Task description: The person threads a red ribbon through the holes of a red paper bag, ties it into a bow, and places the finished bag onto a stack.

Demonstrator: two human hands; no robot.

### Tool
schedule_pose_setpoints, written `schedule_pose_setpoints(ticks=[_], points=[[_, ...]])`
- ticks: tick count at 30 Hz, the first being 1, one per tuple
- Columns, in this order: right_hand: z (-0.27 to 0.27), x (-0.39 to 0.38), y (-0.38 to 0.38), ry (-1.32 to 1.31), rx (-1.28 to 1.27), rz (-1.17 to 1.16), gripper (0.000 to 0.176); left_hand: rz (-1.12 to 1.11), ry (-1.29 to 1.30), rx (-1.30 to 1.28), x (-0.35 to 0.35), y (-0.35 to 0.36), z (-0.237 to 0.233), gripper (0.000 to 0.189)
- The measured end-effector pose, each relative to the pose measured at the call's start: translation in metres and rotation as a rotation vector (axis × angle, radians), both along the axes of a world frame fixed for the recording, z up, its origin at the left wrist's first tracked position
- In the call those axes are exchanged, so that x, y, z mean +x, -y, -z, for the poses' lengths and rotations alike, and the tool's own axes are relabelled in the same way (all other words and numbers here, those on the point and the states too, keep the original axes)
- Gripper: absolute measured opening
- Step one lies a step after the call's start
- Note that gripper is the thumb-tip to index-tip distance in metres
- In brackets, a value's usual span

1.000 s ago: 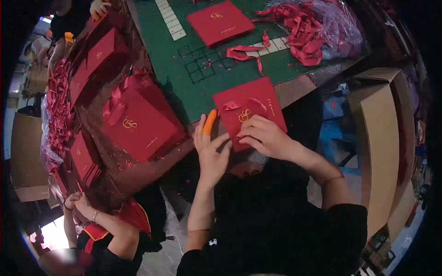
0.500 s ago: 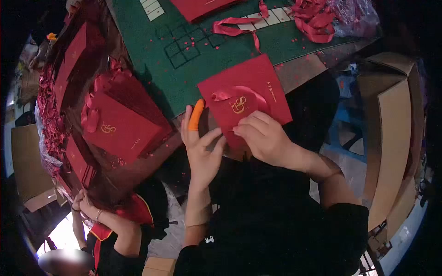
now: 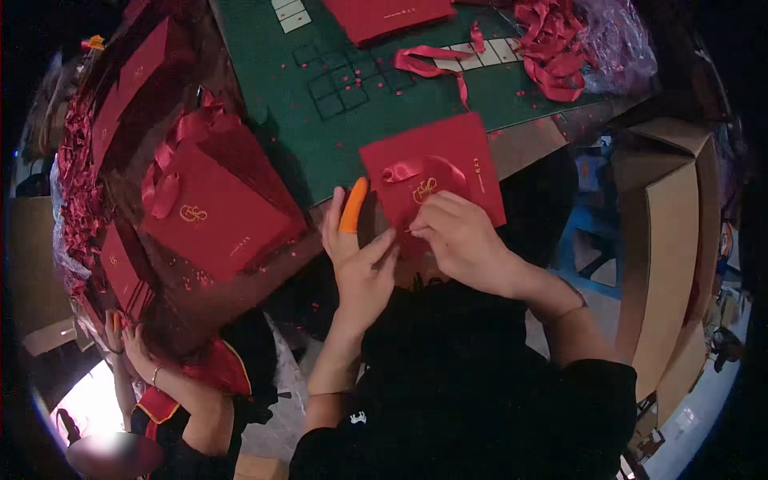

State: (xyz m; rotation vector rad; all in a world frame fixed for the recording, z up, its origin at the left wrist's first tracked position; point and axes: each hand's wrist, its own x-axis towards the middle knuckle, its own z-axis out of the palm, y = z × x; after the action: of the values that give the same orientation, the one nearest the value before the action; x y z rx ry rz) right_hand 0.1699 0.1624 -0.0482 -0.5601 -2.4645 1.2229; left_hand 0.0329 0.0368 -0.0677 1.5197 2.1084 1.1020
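A red paper bag (image 3: 476, 148) with gold lettering lies at a tilt in front of me. A shiny red ribbon (image 3: 408, 167) comes out near its left edge and curves across its face towards my right hand (image 3: 464, 244). That hand is closed in a pinch low on the bag, at the ribbon's other end; the tip between the fingers is mostly hidden. Beside the bag's lower left edge is my left hand (image 3: 362, 256), its fingers stretched apart and the thumb close to the edge. An orange finger cover (image 3: 355, 206) sits on one of its fingers.
Red bags (image 3: 216, 212) with ribbon handles are stacked at left, beside heaped red ribbon (image 3: 80, 176). Another red bag (image 3: 392, 16), loose ribbons (image 3: 552, 48) and clear plastic (image 3: 616, 48) lie on the green mat (image 3: 272, 96). Cardboard boxes (image 3: 672, 248) stand right; another person's hands (image 3: 132, 348) are lower left.
The view has shifted slightly, so the table appears lower and to the right. My hands keep nearly the same pose at the bag. The other person's clasped hands have come apart.
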Motion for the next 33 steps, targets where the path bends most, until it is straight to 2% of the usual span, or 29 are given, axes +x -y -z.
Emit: schedule_pose_setpoints(ticks=[4,8,12,14,17,20,21,23,24,26,27,28,31,33], points=[[-0.004,-0.003,0.001,0.040,-0.075,0.032,0.008,-0.021,0.015,0.041,0.002,-0.001,0.002,0.020],[-0.002,-0.005,0.012,0.044,0.061,0.026,0.010,-0.016,0.007,0.021,0.004,-0.001,-0.001,0.021],[0.003,0.001,0.001,-0.043,0.068,-0.056,0.011,-0.032,-0.067,0.045,0.005,-0.004,-0.004,0.022],[-0.004,0.005,-0.001,-0.100,0.274,-0.026,0.014,-0.060,-0.110,0.078,0.011,-0.002,0.001,0.023],[0.006,0.017,-0.012,-0.126,0.166,-0.035,0.017,-0.063,-0.176,0.153,0.023,-0.003,0.010,0.025],[0.003,0.026,-0.010,-0.219,0.341,0.007,0.031,-0.099,-0.232,0.204,0.030,-0.004,0.004,0.028],[0.009,0.038,-0.010,-0.298,0.512,0.043,0.060,-0.104,-0.211,0.185,0.029,-0.004,0.001,0.028],[0.034,0.050,-0.017,-0.510,0.583,0.162,0.090,-0.106,-0.170,0.141,0.024,-0.007,-0.002,0.025],[0.037,0.056,-0.021,-0.329,0.620,0.178,0.105,-0.101,-0.161,0.178,0.024,-0.007,0.002,0.024],[0.059,0.069,-0.027,0.092,0.563,0.254,0.097,-0.093,-0.126,0.199,0.026,-0.004,0.004,0.024],[0.052,0.068,-0.031,0.137,0.647,0.245,0.073,-0.103,-0.128,0.213,0.025,-0.002,0.005,0.024],[0.048,0.068,-0.037,0.131,0.659,0.237,0.073,-0.079,-0.160,0.225,0.022,0.001,0.007,0.023],[0.030,0.066,-0.044,0.092,0.961,0.013,0.041,-0.071,-0.194,0.129,0.019,0.009,0.001,0.023],[0.027,0.064,-0.047,0.099,0.961,0.002,0.041,-0.038,-0.081,0.130,0.012,0.016,-0.001,0.019]])
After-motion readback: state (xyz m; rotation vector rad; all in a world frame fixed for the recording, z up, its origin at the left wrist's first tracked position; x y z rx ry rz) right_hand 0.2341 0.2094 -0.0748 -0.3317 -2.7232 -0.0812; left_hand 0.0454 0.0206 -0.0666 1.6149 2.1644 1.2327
